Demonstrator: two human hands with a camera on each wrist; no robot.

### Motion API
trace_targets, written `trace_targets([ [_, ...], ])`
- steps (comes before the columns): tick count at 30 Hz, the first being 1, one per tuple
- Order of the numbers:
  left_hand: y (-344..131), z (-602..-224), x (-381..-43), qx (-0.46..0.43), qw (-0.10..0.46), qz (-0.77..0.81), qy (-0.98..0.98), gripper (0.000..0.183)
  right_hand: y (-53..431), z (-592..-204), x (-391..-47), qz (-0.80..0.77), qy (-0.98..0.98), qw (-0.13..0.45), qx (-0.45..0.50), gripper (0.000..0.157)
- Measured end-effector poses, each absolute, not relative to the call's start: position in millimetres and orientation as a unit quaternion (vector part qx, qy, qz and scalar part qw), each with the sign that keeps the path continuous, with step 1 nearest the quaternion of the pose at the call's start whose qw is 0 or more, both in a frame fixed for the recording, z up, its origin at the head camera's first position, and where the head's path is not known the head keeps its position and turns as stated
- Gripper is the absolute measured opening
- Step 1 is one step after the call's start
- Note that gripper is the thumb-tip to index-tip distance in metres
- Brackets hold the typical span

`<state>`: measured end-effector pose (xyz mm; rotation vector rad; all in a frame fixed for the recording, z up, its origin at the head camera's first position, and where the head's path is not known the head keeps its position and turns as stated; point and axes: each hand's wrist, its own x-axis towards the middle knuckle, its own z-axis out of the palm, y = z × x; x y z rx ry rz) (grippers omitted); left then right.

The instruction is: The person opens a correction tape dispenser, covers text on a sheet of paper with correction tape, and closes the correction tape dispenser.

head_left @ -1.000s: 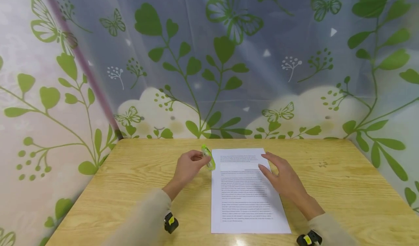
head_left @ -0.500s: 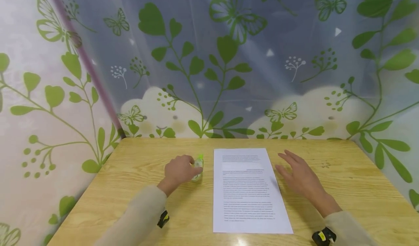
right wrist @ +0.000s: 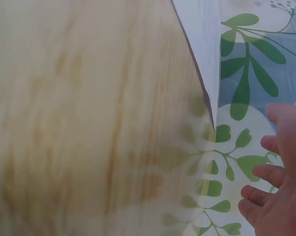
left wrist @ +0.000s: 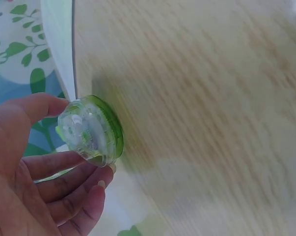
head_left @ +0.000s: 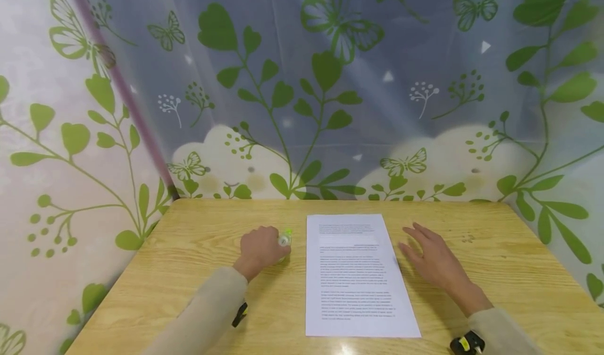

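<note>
Left of the printed sheet, my left hand [head_left: 260,249] pinches a green and clear correction tape [head_left: 284,239] low over the table. In the left wrist view the thumb and fingers grip the tape's round clear case [left wrist: 89,129], its green side close to or against the wood. The white sheet of paper [head_left: 363,287] lies flat, covered in printed lines with a blank white band near its top. Just beyond the sheet's right edge, my right hand [head_left: 434,258] hovers with fingers apart and holds nothing; the right wrist view shows its loosely spread fingers [right wrist: 265,172].
The wooden table [head_left: 189,239] reaches back to a curtain [head_left: 264,82] printed with leaves and butterflies, which also hangs along both sides. Black straps with yellow marks are on both wrists, the right strap [head_left: 467,342] near the front edge.
My left hand has drawn the correction tape away from the sheet's left edge, leftward and down to the table. The right hand has moved right, off the sheet.
</note>
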<state>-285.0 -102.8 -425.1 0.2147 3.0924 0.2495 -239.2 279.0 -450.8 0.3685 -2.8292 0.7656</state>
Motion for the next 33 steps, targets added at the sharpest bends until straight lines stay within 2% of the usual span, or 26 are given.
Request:
trace_targets([
  [17,-100.3,-442.1,-284.1,0.074,-0.02,0.053,0.996,0.028,271.5,-457.6,-242.7,0.256,-0.952,0.103,0.135,0.05],
  [27,-102.8,-446.9,-282.0,0.077,-0.035,0.066,0.994,0.027,270.1,-456.1,-241.2,0.237,-0.957,0.107,0.13,0.053],
  [30,-102.5,-447.5,-280.4,0.079,-0.041,0.067,0.994,0.033,269.9,-454.5,-240.2,0.23,-0.959,0.106,0.126,0.054],
  [33,-102.8,-447.9,-277.9,0.088,-0.053,0.062,0.993,0.049,269.8,-452.9,-239.2,0.223,-0.962,0.101,0.122,0.057],
])
